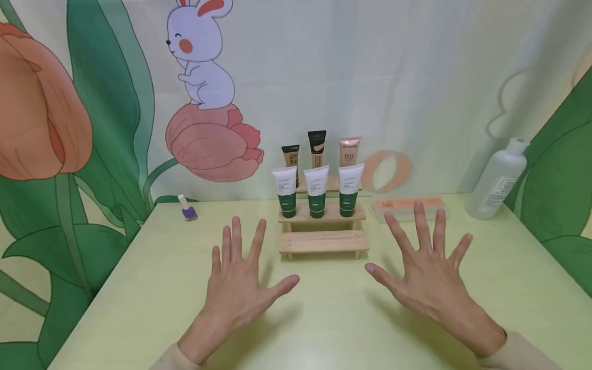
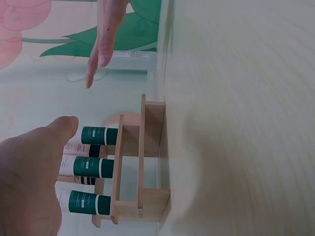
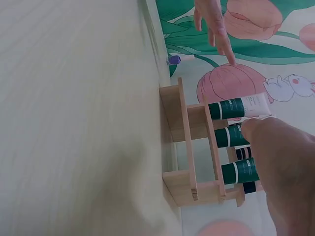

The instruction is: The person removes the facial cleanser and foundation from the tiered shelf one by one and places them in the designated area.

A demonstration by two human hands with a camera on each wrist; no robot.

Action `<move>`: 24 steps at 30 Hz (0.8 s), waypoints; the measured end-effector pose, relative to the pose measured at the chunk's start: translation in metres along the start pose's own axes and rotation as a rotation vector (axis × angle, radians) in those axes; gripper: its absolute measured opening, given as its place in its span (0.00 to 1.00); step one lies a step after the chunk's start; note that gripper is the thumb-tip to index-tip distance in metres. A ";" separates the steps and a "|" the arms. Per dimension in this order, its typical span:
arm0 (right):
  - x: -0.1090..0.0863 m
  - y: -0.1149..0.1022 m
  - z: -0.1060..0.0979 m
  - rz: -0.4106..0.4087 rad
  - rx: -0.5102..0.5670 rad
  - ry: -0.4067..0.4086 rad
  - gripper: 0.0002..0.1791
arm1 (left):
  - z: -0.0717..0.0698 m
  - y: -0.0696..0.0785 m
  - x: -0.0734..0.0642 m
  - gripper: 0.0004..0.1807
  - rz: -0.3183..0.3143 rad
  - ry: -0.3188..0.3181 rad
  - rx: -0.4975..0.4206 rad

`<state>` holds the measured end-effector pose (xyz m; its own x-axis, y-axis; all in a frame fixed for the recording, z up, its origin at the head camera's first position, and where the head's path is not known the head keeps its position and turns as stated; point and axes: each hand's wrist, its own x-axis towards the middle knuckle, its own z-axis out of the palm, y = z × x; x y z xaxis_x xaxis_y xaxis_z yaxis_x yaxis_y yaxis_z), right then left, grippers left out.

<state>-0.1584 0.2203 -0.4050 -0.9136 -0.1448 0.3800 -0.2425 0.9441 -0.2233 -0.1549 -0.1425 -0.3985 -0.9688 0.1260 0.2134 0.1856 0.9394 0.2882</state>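
Note:
Both hands hover over the table with fingers spread, holding nothing. My left hand (image 1: 238, 288) is left of a small wooden tiered stand (image 1: 324, 241), and my right hand (image 1: 432, 280) is to its right. Three white and green tubes (image 1: 316, 191) stand on the middle step. Behind them, on the top step, are a tan tube with a black cap (image 1: 291, 154), a taller black-capped tube (image 1: 317, 146) and a pink BB tube (image 1: 349, 149), their lower parts partly hidden. The lowest step is bare. In each wrist view a thumb partly covers the tubes.
A purple nail polish bottle (image 1: 188, 209) with a white cap stands at the back left. A flat clear box with an orange label (image 1: 409, 205) lies behind the right hand. A large translucent bottle (image 1: 498, 177) stands at the back right, before a printed curtain (image 1: 287, 61).

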 end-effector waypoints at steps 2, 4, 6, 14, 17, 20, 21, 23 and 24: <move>0.003 0.000 -0.004 0.004 0.032 0.015 0.60 | 0.000 -0.001 0.003 0.69 0.001 0.017 -0.025; 0.008 0.000 -0.009 0.007 0.077 0.049 0.58 | -0.001 -0.003 0.007 0.68 0.000 0.041 -0.061; 0.013 0.002 -0.014 0.011 0.135 0.090 0.56 | 0.000 -0.005 0.012 0.65 -0.004 0.059 -0.115; 0.035 0.012 -0.019 -0.053 0.413 0.279 0.45 | 0.010 -0.016 0.031 0.50 -0.023 0.070 -0.399; 0.042 0.013 -0.015 -0.070 0.548 0.301 0.41 | 0.017 -0.020 0.039 0.43 -0.022 0.071 -0.525; 0.049 0.012 -0.012 -0.071 0.684 0.286 0.38 | 0.023 -0.024 0.046 0.37 -0.042 0.066 -0.617; 0.052 0.012 -0.011 -0.072 0.723 0.279 0.38 | 0.025 -0.025 0.048 0.35 -0.054 0.064 -0.635; 0.056 0.011 -0.010 -0.067 0.783 0.271 0.36 | 0.028 -0.025 0.052 0.33 -0.077 0.058 -0.661; 0.058 0.011 -0.009 -0.064 0.800 0.269 0.36 | 0.031 -0.025 0.054 0.32 -0.082 0.051 -0.676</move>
<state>-0.2112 0.2252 -0.3776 -0.8060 -0.0196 0.5916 -0.5417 0.4273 -0.7238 -0.2166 -0.1494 -0.4228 -0.9782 0.0318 0.2052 0.1898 0.5376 0.8216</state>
